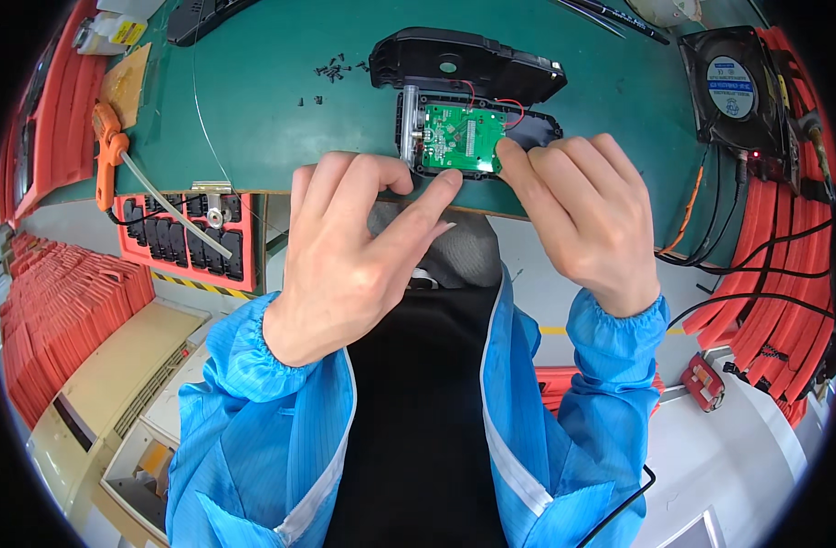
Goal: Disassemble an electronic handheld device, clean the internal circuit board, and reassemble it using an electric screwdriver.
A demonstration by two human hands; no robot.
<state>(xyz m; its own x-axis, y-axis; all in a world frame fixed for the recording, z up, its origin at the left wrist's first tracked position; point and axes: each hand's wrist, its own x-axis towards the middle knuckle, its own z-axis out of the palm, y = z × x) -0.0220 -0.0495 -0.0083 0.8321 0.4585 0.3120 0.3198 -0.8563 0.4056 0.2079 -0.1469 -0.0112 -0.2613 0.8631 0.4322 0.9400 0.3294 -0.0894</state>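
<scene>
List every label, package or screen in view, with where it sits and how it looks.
Round label: hub of the black square fan, far right of the green mat; blue and white.
Yellow label: on a small white container, top left corner.
No screens or signs show.

Both hands pinch the green board (459,139) at the mat's (272,82) near edge. Just beyond the grip, the black cover (464,59) blocks the way forward. Left of the grip the mat lies open, but for loose screws (331,71) farther out. Right, past open mat, stands a fan (733,87).
</scene>
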